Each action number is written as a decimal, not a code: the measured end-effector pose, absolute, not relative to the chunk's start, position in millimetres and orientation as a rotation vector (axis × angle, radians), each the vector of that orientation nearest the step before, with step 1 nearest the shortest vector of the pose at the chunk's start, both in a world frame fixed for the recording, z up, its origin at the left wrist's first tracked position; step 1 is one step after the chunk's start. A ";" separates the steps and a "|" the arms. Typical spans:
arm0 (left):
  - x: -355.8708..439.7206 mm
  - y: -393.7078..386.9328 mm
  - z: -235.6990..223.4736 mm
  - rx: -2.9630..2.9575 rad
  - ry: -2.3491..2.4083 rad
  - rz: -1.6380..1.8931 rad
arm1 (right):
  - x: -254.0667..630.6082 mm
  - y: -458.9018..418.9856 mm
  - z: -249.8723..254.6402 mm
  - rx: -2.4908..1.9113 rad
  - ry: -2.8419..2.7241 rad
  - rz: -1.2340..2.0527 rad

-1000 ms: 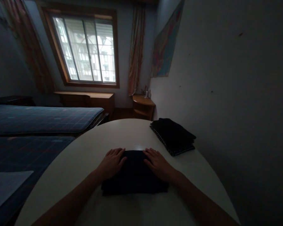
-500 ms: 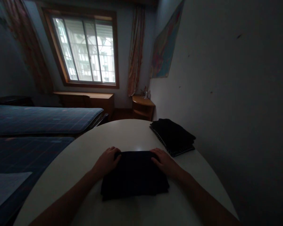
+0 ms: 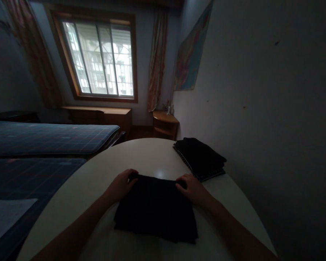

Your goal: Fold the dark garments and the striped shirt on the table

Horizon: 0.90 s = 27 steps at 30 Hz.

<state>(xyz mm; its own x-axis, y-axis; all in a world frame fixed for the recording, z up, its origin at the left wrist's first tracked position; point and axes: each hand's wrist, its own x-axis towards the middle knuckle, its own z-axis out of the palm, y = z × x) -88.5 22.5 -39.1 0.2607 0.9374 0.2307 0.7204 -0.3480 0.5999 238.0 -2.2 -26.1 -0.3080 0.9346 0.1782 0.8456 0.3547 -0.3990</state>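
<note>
A folded dark garment (image 3: 156,210) lies in front of me on the white round table (image 3: 97,181); the dim light hides what kind of clothing it is. At its far left corner, my left hand (image 3: 125,183) is closed with thumb and fingers gripping the edge. My right hand (image 3: 190,186) pinches the far right corner in the same way. The garment's far edge runs between the two hands, and its near edge spreads wider towards me. Beyond my right hand sits a stack of folded black cloth (image 3: 199,157) with pale stitched edges.
The table stands against a white wall (image 3: 255,108) on the right. To the left are mattresses with a blue plaid cover (image 3: 49,137) and a pale sheet (image 3: 11,217). A corner shelf (image 3: 165,116) and a low wooden desk (image 3: 114,110) stand below the window (image 3: 97,58).
The garment's near edge has come closer to me and tilted down at the right. My right hand has dropped slightly, and both hands now pinch the far corners more tightly.
</note>
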 end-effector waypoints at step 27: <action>-70.0 0.0 -28.5 2.214 1.519 0.480 | 205.2 -39.1 -8.9 -1.798 -2.226 0.406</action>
